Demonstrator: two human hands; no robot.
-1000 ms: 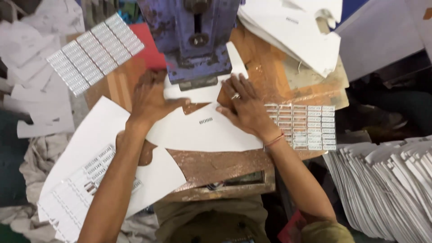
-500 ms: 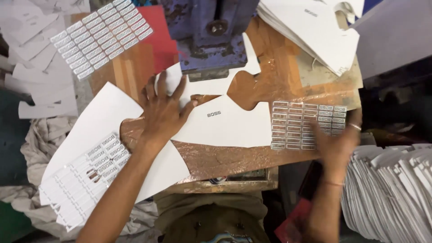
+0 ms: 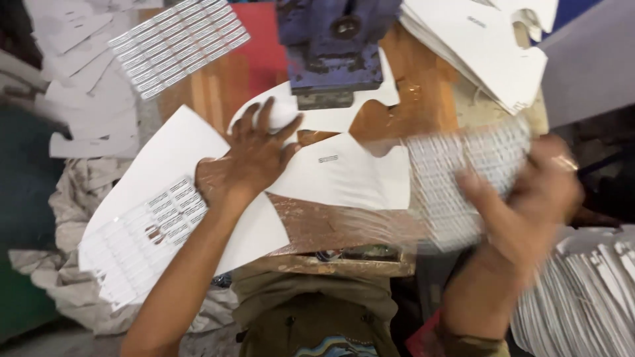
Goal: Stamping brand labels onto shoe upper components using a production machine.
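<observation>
My left hand (image 3: 254, 155) presses flat, fingers spread, on a white die-cut card sheet (image 3: 337, 175) lying on the wooden bench just in front of a blue press machine (image 3: 334, 46). My right hand (image 3: 536, 195) is raised at the right, gripping a sheet of small printed labels (image 3: 463, 178); both are blurred by motion. The label sheet hangs over the bench's right part, partly covering the card sheet's right edge.
A second label sheet (image 3: 175, 43) lies at the back left on loose white cards. Another label sheet (image 3: 142, 231) rests on a white sheet at the left. A stack of white cut cards (image 3: 486, 46) sits back right, and a pile of cards (image 3: 589, 297) lies lower right.
My right hand left the card sheet, swung right, and has picked up the label sheet that lay on the bench's right side. My left hand stays pressed on the card sheet.
</observation>
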